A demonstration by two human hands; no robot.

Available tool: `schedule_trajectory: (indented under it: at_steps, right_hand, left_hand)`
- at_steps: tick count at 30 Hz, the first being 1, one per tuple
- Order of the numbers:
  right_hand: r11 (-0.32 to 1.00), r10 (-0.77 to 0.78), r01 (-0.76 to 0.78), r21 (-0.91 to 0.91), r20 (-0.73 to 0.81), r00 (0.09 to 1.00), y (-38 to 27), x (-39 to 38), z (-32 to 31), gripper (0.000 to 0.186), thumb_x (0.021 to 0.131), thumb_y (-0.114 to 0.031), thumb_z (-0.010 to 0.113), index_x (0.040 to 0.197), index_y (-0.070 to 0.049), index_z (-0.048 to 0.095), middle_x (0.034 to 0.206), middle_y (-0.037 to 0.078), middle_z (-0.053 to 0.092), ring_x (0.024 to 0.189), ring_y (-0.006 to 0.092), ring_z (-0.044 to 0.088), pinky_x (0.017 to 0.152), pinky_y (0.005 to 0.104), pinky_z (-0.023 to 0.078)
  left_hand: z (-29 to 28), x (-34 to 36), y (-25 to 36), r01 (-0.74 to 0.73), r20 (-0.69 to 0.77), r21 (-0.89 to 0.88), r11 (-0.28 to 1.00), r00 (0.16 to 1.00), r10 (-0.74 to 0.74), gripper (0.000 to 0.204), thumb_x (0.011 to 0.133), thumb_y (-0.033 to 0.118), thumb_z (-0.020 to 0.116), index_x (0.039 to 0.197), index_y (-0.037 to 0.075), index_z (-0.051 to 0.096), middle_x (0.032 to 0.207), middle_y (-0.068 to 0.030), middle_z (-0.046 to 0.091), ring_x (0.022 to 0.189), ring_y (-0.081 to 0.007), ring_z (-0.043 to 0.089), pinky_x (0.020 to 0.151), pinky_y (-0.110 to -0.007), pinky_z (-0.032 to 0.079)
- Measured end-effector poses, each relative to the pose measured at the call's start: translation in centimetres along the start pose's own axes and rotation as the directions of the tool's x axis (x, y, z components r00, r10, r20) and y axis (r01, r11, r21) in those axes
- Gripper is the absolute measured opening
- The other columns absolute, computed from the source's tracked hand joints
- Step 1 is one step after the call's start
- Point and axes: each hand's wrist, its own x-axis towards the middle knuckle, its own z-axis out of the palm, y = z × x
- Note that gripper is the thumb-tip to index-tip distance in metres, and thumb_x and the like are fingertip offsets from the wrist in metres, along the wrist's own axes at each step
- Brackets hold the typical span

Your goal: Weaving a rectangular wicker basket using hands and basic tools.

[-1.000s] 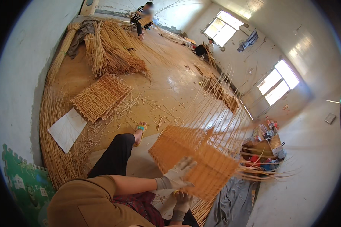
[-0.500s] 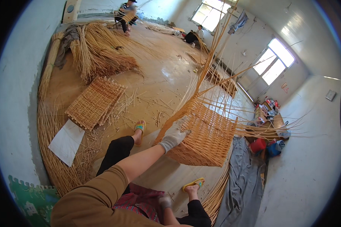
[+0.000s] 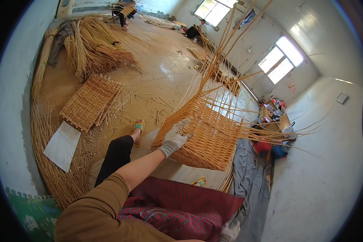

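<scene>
A half-woven wicker basket (image 3: 213, 141), tilted on its side, has long unwoven rods standing out from its far and right edges. My left hand (image 3: 175, 139), in a pale work glove, grips the near left part of it; some of the fingers are hidden. Over my lap spreads a dark red striped cloth (image 3: 189, 195). At its lower right edge my right hand (image 3: 230, 231), also gloved, is closed on the cloth; its fingertips are partly hidden.
Woven wicker panels (image 3: 92, 101) lie stacked at left beside a white sheet (image 3: 62, 146). Behind them are rod bundles (image 3: 97, 44). A grey cloth (image 3: 250, 181) lies right, below a red bucket (image 3: 262, 146). Two people sit far off. Cut scraps litter the floor.
My right hand has moved right, and the red striped cloth is now spread across my lap, covering most of my right leg. My left hand keeps its grip on the basket.
</scene>
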Motion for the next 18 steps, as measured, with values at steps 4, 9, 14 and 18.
schedule_trajectory:
  at_steps: [4, 9, 14, 18]
  right_hand:
    - [0.322, -0.174, -0.131, 0.937, 0.195, 0.965, -23.4, 5.2, -3.8, 0.027, 0.093, -0.005, 0.061, 0.118, -0.004, 0.070, 0.110, 0.014, 0.072, 0.106, 0.0283, 0.069, 0.096, 0.0357, 0.052]
    - [0.469, -0.856, 0.265, 0.842, 0.360, 0.372, -44.4, 2.0, 6.1, 0.045, 0.090, -0.027, 0.058, 0.132, -0.012, 0.063, 0.128, 0.017, 0.067, 0.119, 0.0340, 0.062, 0.103, 0.0407, 0.048]
    - [-0.192, -0.946, 0.830, 0.524, 0.127, -0.299, -51.1, -8.4, 7.6, 0.042, 0.095, -0.032, 0.052, 0.131, -0.011, 0.062, 0.138, 0.015, 0.061, 0.129, 0.0246, 0.057, 0.110, 0.0386, 0.042]
    - [-0.090, -0.676, 0.303, 0.949, 0.165, -0.718, -48.1, -7.0, -2.5, 0.051, 0.100, -0.035, 0.050, 0.147, -0.015, 0.051, 0.147, 0.014, 0.056, 0.135, 0.0236, 0.054, 0.115, 0.0414, 0.040]
  left_hand:
    - [-2.8, -0.7, -5.0, -0.057, -0.113, -0.083, 0.995, 0.992, 0.047, 0.078, 0.088, 0.043, 0.076, 0.154, 0.019, 0.040, 0.153, -0.0133, 0.047, 0.141, -0.0311, 0.044, 0.116, -0.036, 0.037]
    - [-3.3, -1.8, -3.2, -0.015, -0.087, -0.039, 0.999, 0.996, 0.011, 0.081, 0.088, 0.046, 0.076, 0.154, 0.015, 0.041, 0.152, -0.0153, 0.048, 0.142, -0.0327, 0.043, 0.118, -0.037, 0.035]
    - [-1.9, -1.8, -5.0, -0.123, -0.086, 0.043, 0.991, 0.988, 0.127, 0.080, 0.088, 0.038, 0.079, 0.153, 0.010, 0.041, 0.151, -0.0183, 0.047, 0.141, -0.0303, 0.045, 0.117, -0.037, 0.035]
    - [-3.8, -2.3, -6.4, 0.010, -0.103, -0.253, 0.967, 0.994, -0.037, 0.079, 0.087, 0.025, 0.082, 0.152, 0.006, 0.042, 0.148, -0.0154, 0.049, 0.136, -0.0233, 0.049, 0.113, -0.032, 0.039]
